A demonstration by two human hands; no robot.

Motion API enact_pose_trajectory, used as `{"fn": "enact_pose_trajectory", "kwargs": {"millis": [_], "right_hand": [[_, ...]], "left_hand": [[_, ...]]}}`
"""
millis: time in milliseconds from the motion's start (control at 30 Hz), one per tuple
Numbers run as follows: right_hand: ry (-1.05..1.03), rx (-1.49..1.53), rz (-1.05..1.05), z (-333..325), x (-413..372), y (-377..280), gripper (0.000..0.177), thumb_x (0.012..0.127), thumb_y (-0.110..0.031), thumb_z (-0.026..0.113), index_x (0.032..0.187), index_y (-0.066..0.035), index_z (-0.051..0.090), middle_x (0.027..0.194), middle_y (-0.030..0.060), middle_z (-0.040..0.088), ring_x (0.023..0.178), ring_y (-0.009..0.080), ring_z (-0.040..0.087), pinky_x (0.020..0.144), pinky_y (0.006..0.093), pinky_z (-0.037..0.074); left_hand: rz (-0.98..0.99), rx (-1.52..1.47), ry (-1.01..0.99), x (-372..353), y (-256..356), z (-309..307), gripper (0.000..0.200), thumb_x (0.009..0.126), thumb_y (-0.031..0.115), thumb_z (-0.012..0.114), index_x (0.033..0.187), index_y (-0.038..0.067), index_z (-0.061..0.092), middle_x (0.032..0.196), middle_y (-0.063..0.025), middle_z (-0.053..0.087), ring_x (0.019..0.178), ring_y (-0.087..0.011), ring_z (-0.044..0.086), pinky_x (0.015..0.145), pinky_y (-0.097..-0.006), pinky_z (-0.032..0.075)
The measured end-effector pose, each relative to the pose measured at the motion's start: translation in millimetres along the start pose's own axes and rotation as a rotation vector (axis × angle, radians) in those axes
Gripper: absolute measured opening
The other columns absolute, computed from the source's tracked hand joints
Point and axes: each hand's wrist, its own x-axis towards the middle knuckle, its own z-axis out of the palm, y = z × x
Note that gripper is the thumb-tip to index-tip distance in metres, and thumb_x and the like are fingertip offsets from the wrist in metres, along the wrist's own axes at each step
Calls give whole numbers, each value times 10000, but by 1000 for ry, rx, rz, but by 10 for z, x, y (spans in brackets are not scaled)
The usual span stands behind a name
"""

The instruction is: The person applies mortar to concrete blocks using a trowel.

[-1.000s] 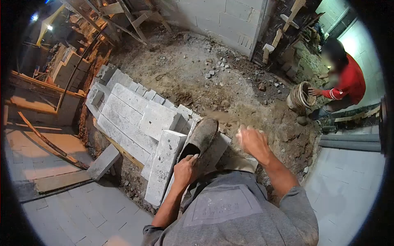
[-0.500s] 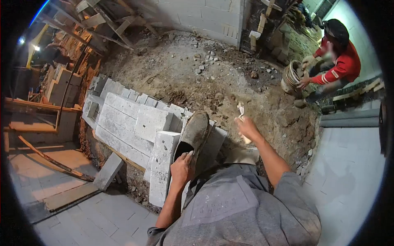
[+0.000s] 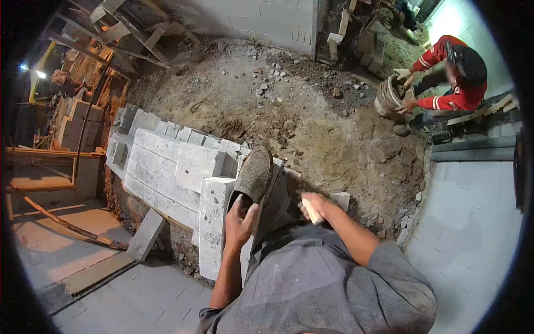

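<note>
Shoe, left fingers at its opening, pale handle within right fingers

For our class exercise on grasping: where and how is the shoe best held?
Likely pinch the shoe by the edge of its opening, coming from the camera's side with the left hand. The rounded toe points away, while the dark opening faces back toward that hand.
</note>
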Motion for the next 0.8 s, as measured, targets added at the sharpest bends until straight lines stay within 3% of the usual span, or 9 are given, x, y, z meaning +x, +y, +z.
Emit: {"fn": "enact_pose_trajectory", "kwargs": {"millis": [33,100,300,333,433,567,633,667,800], "right_hand": [[-83,-7,98,-76,-106,42,483,923,-481,447,941,-7,536,658,30,496,491,166,490,440,315,435],[-126,-52,125,-163,-313,182,495,918,-501,463,948,-14,541,665,28,502,496,162,500,431,317,435],[406,-276,-370,-24,-647,35,383,934,-395,508,916,-12,517,631,72,531,456,178,532,419,314,465],[416,-298,-412,-50,-648,-57,365,931,-378,506,917,-13,516,624,70,531,453,179,537,414,317,464],[421,-351,-522,-4,-726,-359,354,927,-366,502,929,-12,512,612,71,530,455,182,550,434,324,465],[500,-624,-703,360,-1109,-654,375,902,-365,526,990,0,515,651,127,573,517,238,590,492,361,476],[792,-1107,-1110,520,-1265,-676,375,862,-346,571,986,5,522,685,202,583,616,344,606,557,415,475],[738,-1029,-1066,633,-1363,-696,345,828,-302,605,964,7,533,723,255,568,712,424,585,623,457,466],[611,-1253,-1123,762,-1329,-631,288,795,-222,632,947,9,548,816,249,591,746,432,584,647,460,474]], "left_hand": [[-64,-238,-6,6,212,25,546,909,227,602,1305,-103,421,1148,-174,594,1026,-207,584,891,-313,456],[-310,-639,94,67,187,17,428,908,310,584,1133,-53,550,1027,-87,607,947,-205,577,891,-333,439],[-436,-1558,71,398,-397,-13,331,893,386,586,869,57,559,865,-80,575,798,-212,516,839,-336,404],[-505,-1520,323,481,-267,113,295,889,342,586,852,51,569,854,-83,579,811,-211,523,825,-338,402],[-474,-1500,501,596,-600,263,147,919,197,538,886,59,574,864,-48,597,844,-207,581,846,-354,468],[-289,-1288,482,290,59,402,124,898,157,553,808,74,574,738,-26,571,675,-161,556,635,-303,465],[-244,-1203,488,281,37,445,133,892,171,574,800,74,575,736,-21,570,660,-146,553,621,-298,460],[-196,-1111,477,294,29,453,145,886,184,595,793,75,576,735,-16,569,646,-131,550,606,-293,456],[-148,-1080,474,426,13,420,127,867,172,637,842,51,608,806,7,587,704,-113,548,681,-270,433]]}}
